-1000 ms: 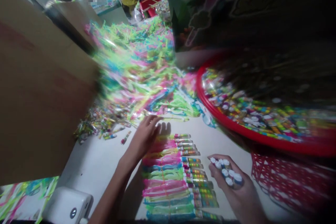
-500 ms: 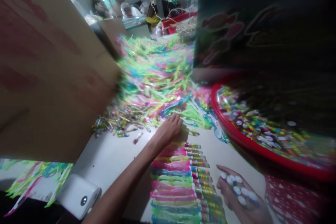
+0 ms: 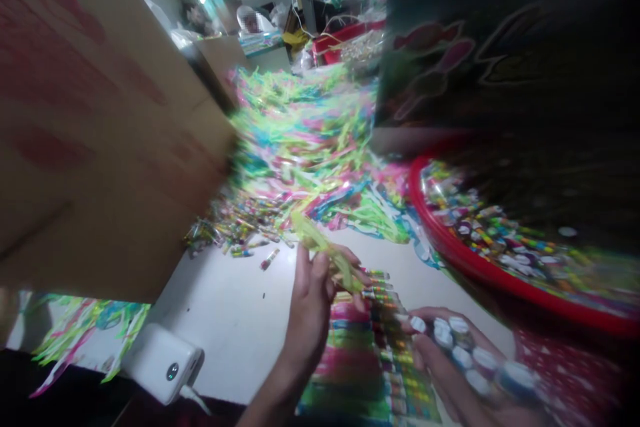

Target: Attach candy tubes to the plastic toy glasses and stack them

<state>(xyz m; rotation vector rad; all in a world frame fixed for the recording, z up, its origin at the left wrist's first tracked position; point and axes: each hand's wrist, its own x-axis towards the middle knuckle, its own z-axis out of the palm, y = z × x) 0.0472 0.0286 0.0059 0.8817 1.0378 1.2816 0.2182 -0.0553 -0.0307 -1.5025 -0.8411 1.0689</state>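
Note:
My left hand is closed on a yellow-green strip, raised above the far end of a row of coloured strips. Small tubes of coloured candy lie at the right ends of these strips. Lower right, my right hand is cupped around several white-capped tubes, with thumb and forefinger near the row's right side. The tips of the left fingers are partly blurred.
Left, a large cardboard box; right, a red basin of tubes beneath a dark printed box. Behind lie a heap of strips and loose tubes. A white power bank sits lower left.
My left hand has come back from the heap's near edge and now holds up a yellow-green strip. My right hand, still holding the tubes, is slightly nearer the row. The view has shifted slightly.

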